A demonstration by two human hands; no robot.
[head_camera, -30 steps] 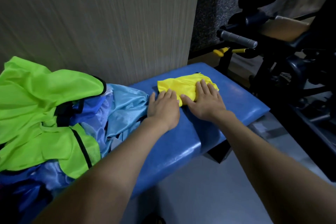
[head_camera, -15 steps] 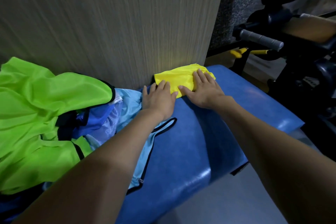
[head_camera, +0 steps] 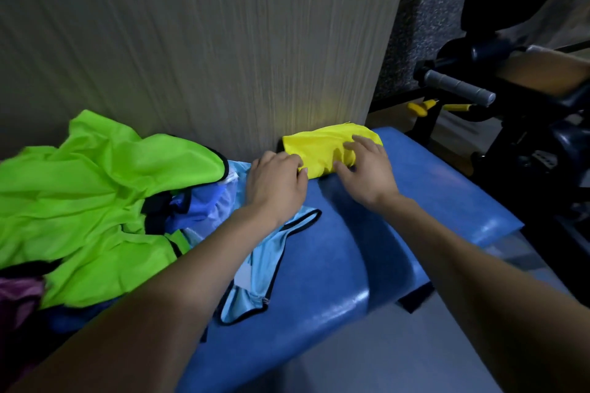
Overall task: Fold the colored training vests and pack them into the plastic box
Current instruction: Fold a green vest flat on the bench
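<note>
A folded yellow vest (head_camera: 319,147) lies at the far edge of the blue padded bench (head_camera: 351,252), against the wall. My left hand (head_camera: 274,185) has its fingers curled at the vest's near left corner and pinches it. My right hand (head_camera: 367,169) grips the vest's right part, fingers bent on top and thumb at the near edge. A pile of loose vests lies at the left: a neon green vest (head_camera: 95,185) on top, a darker blue vest (head_camera: 198,204) under it, and a light blue vest (head_camera: 265,258) beneath my left forearm. No plastic box is in view.
A ribbed beige wall (head_camera: 223,41) stands right behind the bench. A black gym machine (head_camera: 526,143) with a grey handle (head_camera: 456,89) stands at the right. A purple cloth (head_camera: 19,293) shows at the left edge. Grey floor (head_camera: 431,344) lies below the bench.
Both hands lay flat on the yellow vest before; now their fingers are curled on it. The yellow vest has moved back to the wall, and the view has shifted left.
</note>
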